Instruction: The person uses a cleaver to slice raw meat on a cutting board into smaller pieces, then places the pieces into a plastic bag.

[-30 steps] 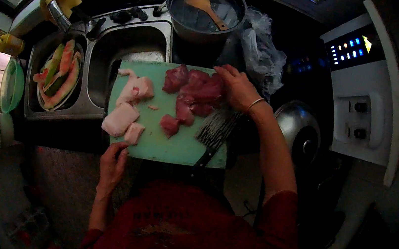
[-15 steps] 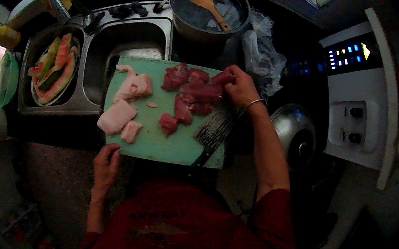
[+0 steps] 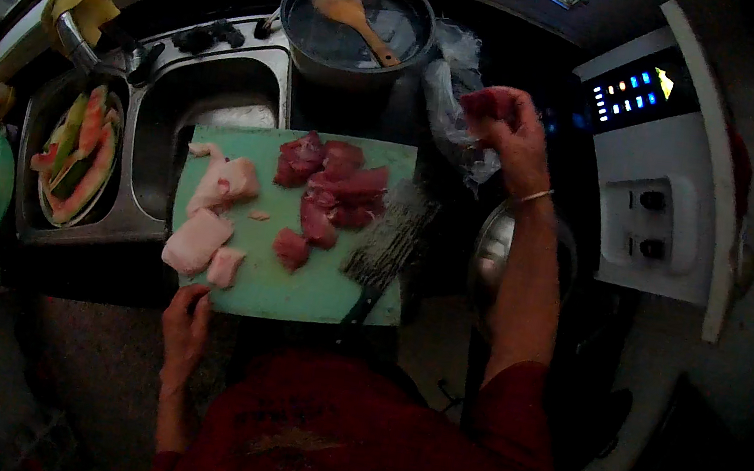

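Note:
My right hand (image 3: 517, 149) is raised past the board's far right corner, fingers closed round a dark red piece of meat (image 3: 487, 103) over a crumpled clear plastic bag (image 3: 452, 85). At the near left corner of the pale green cutting board (image 3: 285, 298), my left hand (image 3: 184, 325) has its fingers bent against the edge. Several chunks of red meat (image 3: 346, 185) lie at the board's far right. Pale fatty pieces (image 3: 199, 242) lie along its left. A cleaver (image 3: 384, 251) with a black handle rests on the right side, its handle toward me.
Beyond the board stands a large pot (image 3: 350, 68) with a wooden spatula (image 3: 348, 13) in liquid. To the left is a double steel sink (image 3: 148, 222), with watermelon rinds (image 3: 77, 152) on a plate in one basin. A metal lid (image 3: 493, 250) lies right of the board.
My right hand has lifted a piece of red meat off the board and carried it right and away from me, over the plastic bag. My left hand stays at the board's corner.

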`<state>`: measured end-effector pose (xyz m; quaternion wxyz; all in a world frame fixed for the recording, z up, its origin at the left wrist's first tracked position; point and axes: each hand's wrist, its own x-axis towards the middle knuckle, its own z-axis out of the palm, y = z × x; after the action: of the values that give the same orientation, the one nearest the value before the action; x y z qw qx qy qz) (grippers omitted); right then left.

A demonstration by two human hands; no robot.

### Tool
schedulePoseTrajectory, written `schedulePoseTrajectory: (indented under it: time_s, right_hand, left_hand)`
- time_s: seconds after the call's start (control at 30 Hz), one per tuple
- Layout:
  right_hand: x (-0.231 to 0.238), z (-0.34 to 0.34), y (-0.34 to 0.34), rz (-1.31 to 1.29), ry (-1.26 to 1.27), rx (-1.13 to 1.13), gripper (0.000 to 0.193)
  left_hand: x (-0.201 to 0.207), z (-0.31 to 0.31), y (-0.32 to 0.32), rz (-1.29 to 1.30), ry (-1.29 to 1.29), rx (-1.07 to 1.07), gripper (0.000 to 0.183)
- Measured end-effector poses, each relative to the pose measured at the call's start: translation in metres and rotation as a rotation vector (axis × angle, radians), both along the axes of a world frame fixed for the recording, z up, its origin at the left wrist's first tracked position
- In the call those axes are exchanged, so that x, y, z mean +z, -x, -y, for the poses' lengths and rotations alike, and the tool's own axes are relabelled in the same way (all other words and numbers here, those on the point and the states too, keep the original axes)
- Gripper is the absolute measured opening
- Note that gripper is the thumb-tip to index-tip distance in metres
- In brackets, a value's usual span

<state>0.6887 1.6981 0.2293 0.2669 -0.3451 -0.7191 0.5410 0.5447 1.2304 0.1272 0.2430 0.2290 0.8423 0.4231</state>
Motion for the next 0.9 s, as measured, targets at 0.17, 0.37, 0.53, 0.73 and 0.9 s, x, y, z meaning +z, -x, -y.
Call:
schedulePoseTrajectory:
  time_s: [0.17,0.37,0.53,0.73,0.9]
  right_hand:
    - [-0.018,-0.057,-0.015,0.071,0.081,-0.115,0.033]
    - [-0.037,-0.069,-0.014,0.207,0.163,-0.115,0.037]
    - [-0.055,-0.082,-0.008,0.471,-0.271,-0.053,0.034]
    - [-0.064,-0.060,0.009,0.902,-0.486,0.193,0.032]
    - [-0.049,-0.006,0.016,0.563,-0.555,0.272,0.029]
  left_hand:
    - [-0.002,0.000,-0.002,0.010,0.038,0.006,0.018]
    - [0.001,0.006,-0.004,0.017,0.041,0.028,0.017]
    - [0.003,0.008,-0.002,0.008,0.054,0.004,0.017]
    - [0.006,0.006,-0.003,0.020,0.022,-0.006,0.017]
    - [0.008,0.011,-0.002,0.001,0.005,0.002,0.016]
